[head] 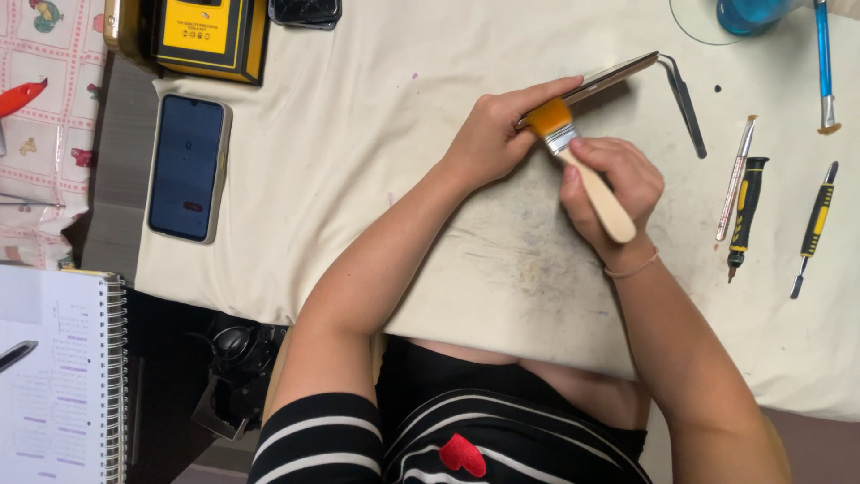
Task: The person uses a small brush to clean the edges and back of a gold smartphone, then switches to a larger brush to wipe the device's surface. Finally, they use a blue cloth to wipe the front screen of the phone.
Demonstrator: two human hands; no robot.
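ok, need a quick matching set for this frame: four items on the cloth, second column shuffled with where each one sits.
Items:
1. paintbrush
2. dark-screen phone
3. bent tweezers
4. spiral notebook

Places:
A. bottom left, off the cloth
B. held in the right hand
C. left edge of the cloth, lying flat
D. right of the thin device held on edge by the left hand

Pairs: 1-B, 2-C, 3-D, 4-A
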